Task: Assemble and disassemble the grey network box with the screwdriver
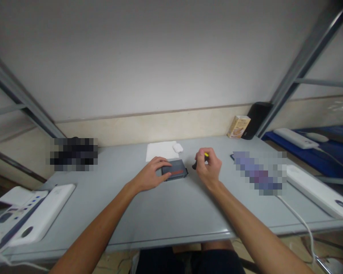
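A small dark grey box-shaped device (177,166) with a reddish band and a slotted near side lies flat on the table. My left hand (154,173) grips its left end, with the fingers over the top and the thumb along the near edge. Just right of the device and apart from it, my right hand (208,165) is closed around a small black and yellow tool (194,166). Most of the tool is hidden in the fist, so its kind cannot be made out. Behind the device lie a white paper sheet (158,149) and a crumpled white tissue (177,147).
The grey table (171,217) meets a wall at the back. A yellowish carton (238,126) and a black upright case (256,120) stand back right. White elongated devices (317,190) lie at right, and a white flat unit (42,215) at left. A white cable (297,217) crosses the right edge.
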Demonstrator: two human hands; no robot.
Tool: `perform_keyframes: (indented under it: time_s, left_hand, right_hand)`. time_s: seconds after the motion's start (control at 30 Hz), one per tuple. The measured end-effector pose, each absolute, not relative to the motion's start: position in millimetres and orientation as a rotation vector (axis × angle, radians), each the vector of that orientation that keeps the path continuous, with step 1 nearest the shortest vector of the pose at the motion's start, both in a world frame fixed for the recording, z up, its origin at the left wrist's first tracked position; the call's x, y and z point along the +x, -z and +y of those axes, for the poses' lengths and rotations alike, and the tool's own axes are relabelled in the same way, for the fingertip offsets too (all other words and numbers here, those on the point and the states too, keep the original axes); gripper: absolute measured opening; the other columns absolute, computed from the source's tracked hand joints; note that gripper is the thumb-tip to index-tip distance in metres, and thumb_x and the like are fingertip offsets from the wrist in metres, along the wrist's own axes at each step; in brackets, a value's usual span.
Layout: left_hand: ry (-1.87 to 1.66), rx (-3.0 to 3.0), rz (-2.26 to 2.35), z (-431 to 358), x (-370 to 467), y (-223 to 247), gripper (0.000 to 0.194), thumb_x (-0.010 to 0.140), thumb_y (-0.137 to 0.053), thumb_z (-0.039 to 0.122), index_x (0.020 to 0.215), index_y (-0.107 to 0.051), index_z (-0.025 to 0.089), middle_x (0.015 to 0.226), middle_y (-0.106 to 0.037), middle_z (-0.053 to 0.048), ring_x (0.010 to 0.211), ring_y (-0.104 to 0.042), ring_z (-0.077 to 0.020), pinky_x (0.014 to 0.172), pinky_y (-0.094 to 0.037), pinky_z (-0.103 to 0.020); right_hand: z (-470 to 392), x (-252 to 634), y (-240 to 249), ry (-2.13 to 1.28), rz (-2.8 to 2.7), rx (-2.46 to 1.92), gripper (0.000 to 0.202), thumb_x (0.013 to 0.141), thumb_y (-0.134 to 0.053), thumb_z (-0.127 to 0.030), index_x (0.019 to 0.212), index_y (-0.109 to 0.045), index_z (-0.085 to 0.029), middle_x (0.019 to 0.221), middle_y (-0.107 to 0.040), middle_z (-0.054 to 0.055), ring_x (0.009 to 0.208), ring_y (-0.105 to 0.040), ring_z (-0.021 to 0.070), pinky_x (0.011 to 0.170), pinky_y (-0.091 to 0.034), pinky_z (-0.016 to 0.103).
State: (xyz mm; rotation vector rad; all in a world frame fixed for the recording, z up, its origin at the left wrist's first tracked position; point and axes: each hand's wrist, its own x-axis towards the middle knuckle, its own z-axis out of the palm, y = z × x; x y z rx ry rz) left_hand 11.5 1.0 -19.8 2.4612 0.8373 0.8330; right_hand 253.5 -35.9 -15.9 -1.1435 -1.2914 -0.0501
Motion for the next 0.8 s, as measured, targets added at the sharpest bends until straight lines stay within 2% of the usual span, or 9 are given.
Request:
perform_keyframes:
  time_s: [0.33, 0.8]
  left_hand:
    - [-0.851, 2.497, 0.828, 2, 11, 22, 0.027, 0.093, -0.065, 0.034, 0.117, -0.071, 0.024, 0.122, -0.065, -0.011, 0.118, -0.059, -0.0244, 0.109, -0.046, -0.044]
    - [-0.843, 2.620, 0.786, -7, 16, 14, 0.029, 0.094, -0.062, 0.030, 0.121, -0.069, 0.023, 0.129, -0.062, -0.013, 0.123, -0.056, -0.0275, 0.109, -0.044, -0.048]
  right_hand:
    - [-35, 252, 19, 0.029, -1.260, -1.162, 0.023, 0.098, -0.052, -0.038, 0.083, -0.059, -0.022, 0.062, -0.059, -0.003, 0.054, -0.055, 0.0137, 0.058, -0.046, 0.027]
    - [-36, 251, 19, 0.042, -1.281, -1.169, 0.021, 0.098, -0.052, -0.033, 0.082, -0.058, -0.021, 0.064, -0.058, -0.002, 0.055, -0.055, 0.0127, 0.058, -0.045, 0.026]
